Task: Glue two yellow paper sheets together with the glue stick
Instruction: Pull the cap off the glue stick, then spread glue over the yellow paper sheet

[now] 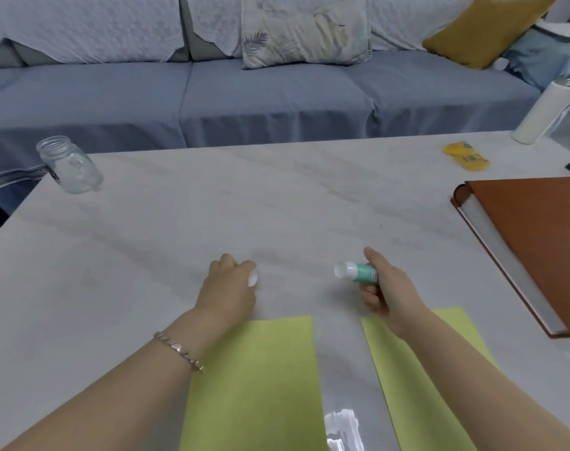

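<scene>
The right grip (384,294) was clenched around the teal body of the glue stick (358,272), thumb along the top. The stick's uncapped white end stuck out of the fist toward the left, held just above the counter (277,206). The left grip (228,284), a bracelet (179,348) on its wrist, was curled over the white cap (253,278), which showed at its fingertips, low on the counter. Stick and cap were apart, with bare counter between them. Nearer the person, the left yellow sheet (260,385) and the right yellow sheet (417,402) lay flat side by side, not touching, each partly under a forearm. A glass jar (70,166) stood far left and a brown book (531,242) lay at right.
</scene>
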`<state>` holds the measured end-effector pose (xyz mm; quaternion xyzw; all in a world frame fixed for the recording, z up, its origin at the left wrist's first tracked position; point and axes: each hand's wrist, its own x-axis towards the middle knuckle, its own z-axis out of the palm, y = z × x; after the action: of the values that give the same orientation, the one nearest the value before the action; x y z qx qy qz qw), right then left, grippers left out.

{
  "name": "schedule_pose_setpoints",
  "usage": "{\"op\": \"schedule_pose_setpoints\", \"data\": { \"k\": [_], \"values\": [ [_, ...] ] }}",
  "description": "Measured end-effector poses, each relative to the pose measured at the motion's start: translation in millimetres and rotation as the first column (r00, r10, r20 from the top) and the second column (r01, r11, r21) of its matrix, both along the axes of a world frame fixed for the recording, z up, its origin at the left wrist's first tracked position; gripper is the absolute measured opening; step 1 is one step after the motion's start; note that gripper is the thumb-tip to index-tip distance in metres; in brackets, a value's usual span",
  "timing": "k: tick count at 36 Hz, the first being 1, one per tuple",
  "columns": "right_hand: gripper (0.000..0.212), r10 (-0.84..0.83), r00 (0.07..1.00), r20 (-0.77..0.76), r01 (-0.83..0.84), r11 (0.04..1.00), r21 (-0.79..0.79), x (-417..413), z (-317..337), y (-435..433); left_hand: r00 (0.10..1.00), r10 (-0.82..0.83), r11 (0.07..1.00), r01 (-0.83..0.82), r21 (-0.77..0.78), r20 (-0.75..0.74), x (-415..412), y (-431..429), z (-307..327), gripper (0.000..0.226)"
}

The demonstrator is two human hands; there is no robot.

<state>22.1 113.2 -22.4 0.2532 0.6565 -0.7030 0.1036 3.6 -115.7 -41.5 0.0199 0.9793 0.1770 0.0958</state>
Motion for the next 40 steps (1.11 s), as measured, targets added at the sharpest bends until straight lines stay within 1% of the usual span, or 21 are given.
{"op": "schedule_pose_setpoints", "data": {
  "k": [2, 4, 6, 7, 8, 10, 13, 15, 17, 21, 24, 28, 30, 32, 33, 34, 35, 37, 38, 39, 40],
  "values": [
    [0.035, 0.002, 1.000, 0.021, 0.000, 0.992, -0.125, 12.2, 3.9, -4.9, 1.000, -0.011, 0.998, 0.011, -0.069, 0.004, 2.2, -3.8, -4.0, 0.041],
    [0.036, 0.012, 1.000, 0.025, -0.006, 0.977, -0.212, 23.6, 6.0, -10.6, 1.000, 0.009, 1.000, -0.010, -0.030, -0.027, 8.0, -4.1, -3.9, 0.047],
    [0.037, 0.018, 1.000, 0.013, -0.014, 0.960, -0.279, 33.2, 9.1, -16.5, 0.994, 0.008, 0.991, 0.007, 0.135, -0.111, 18.1, 2.6, 4.3, 0.063],
    [0.037, 0.019, 1.000, 0.003, -0.017, 0.951, -0.309, 37.2, 11.1, -19.5, 0.990, 0.007, 0.963, 0.031, 0.269, -0.140, 24.6, 7.8, 10.5, 0.065],
    [0.036, 0.020, 1.000, -0.010, -0.022, 0.942, -0.335, 41.0, 13.7, -22.9, 0.990, 0.020, 0.896, 0.044, 0.441, -0.138, 33.0, 14.5, 19.4, 0.061],
    [0.036, 0.027, 0.999, -0.047, -0.043, 0.929, -0.368, 47.6, 18.0, -30.6, 0.999, 0.047, 0.671, -0.041, 0.740, 0.013, 50.6, 28.2, 38.7, 0.058],
    [0.039, 0.045, 0.994, -0.101, -0.079, 0.927, -0.368, 56.8, 22.2, -43.0, 0.977, 0.074, 0.376, -0.213, 0.902, 0.200, 64.9, 40.4, 50.1, 0.038],
    [0.040, 0.071, 0.989, -0.132, -0.111, 0.940, -0.322, 62.8, 23.3, -50.9, 0.963, 0.093, 0.262, -0.270, 0.926, 0.254, 69.8, 45.0, 54.0, 0.020],
    [0.040, 0.082, 0.981, -0.177, -0.125, 0.960, -0.250, 68.2, 23.2, -58.3, 0.951, 0.137, 0.224, -0.301, 0.927, 0.276, 73.8, 47.1, 54.6, 0.011],
    [0.031, 0.080, 0.952, -0.294, -0.143, 0.969, -0.200, 77.5, 21.1, -68.5, 0.904, 0.247, 0.120, -0.387, 0.914, 0.350, 78.0, 43.4, 53.3, 0.003],
    [0.025, 0.116, 0.925, -0.362, -0.175, 0.975, -0.135, 83.4, 19.9, -69.7, 0.890, 0.260, 0.055, -0.400, 0.915, 0.374, 79.4, 37.7, 55.6, 0.001],
    [0.026, 0.198, 0.895, -0.401, -0.183, 0.980, 0.075, 87.8, 18.8, -74.8, 0.904, 0.276, 0.053, -0.354, 0.934, 0.327, 81.3, 33.7, 59.2, 0.003],
    [0.035, 0.217, 0.887, -0.409, -0.132, 0.965, 0.226, 88.9, 14.9, -79.6, 0.915, 0.280, 0.048, -0.316, 0.948, 0.291, 81.8, 35.0, 61.1, 0.002],
    [0.045, 0.167, 0.906, -0.389, -0.068, 0.964, 0.256, 88.4, 11.2, -83.7, 0.933, 0.276, 0.059, -0.257, 0.965, 0.232, 82.9, 38.0, 63.0, 0.010],
    [0.049, 0.125, 0.930, -0.346, -0.053, 0.976, 0.212, 86.9, 11.0, -83.7, 0.945, 0.260, 0.061, -0.222, 0.973, 0.199, 83.6, 39.4, 64.1, 0.013],
    [0.051, 0.098, 0.957, -0.273, -0.073, 0.992, 0.103, 85.2, 11.8, -82.2, 0.958, 0.235, 0.068, -0.187, 0.980, 0.167, 84.1, 40.4, 65.1, 0.016],
    [0.051, 0.108, 0.979, -0.172, -0.125, 0.988, -0.086, 83.4, 13.4, -79.6, 0.968, 0.208, 0.083, -0.157, 0.984, 0.137, 83.7, 40.6, 65.9, 0.018],
    [0.045, 0.273, 0.962, 0.023, -0.225, 0.834, -0.504, 79.2, 20.7, -74.0, 0.980, 0.167, 0.115, -0.126, 0.985, 0.106, 80.1, 38.1, 67.4, 0.018],
    [0.043, 0.363, 0.930, 0.056, -0.253, 0.744, -0.618, 78.6, 22.9, -71.0, 0.981, 0.161, 0.120, -0.127, 0.985, 0.107, 77.8, 36.4, 67.7, 0.016],
    [0.043, 0.403, 0.913, 0.064, -0.265, 0.706, -0.656, 78.7, 23.4, -68.7, 0.980, 0.159, 0.121, -0.135, 0.983, 0.115, 76.2, 35.6, 67.9, 0.014],
    [0.045, 0.398, 0.914, 0.082, -0.259, 0.725, -0.638, 77.9, 22.7, -66.6, 0.978, 0.166, 0.123, -0.149, 0.981, 0.127, 75.5, 35.7, 68.1, 0.014]
  ]
}}
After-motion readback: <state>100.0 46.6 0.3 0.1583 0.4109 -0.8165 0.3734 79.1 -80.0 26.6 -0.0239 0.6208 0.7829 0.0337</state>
